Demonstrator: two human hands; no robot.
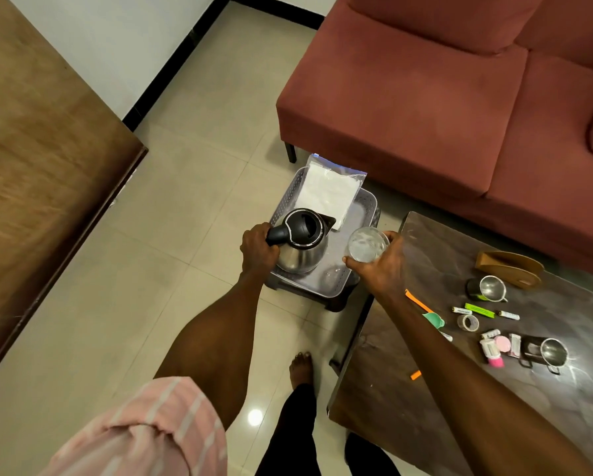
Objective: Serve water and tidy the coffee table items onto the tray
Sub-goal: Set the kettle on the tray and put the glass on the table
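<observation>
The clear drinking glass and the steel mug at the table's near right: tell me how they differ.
The clear drinking glass is transparent and shows no handle; the steel mug is shiny metal with a dark handle. The glass is gripped by the right hand beside the stainless steel kettle, above the pale plastic tray; the mug rests untouched on the dark coffee table among small clutter. Both are upright, mouths open upward.

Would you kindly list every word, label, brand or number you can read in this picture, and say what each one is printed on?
No text can be read.
Batteries: printing too small to read.
Green lighter: dark marks, blurred.
White tube: label print, blurred.
Small white packet: print, illegible.
Kettle and plastic bag: no lettering visible.
</observation>
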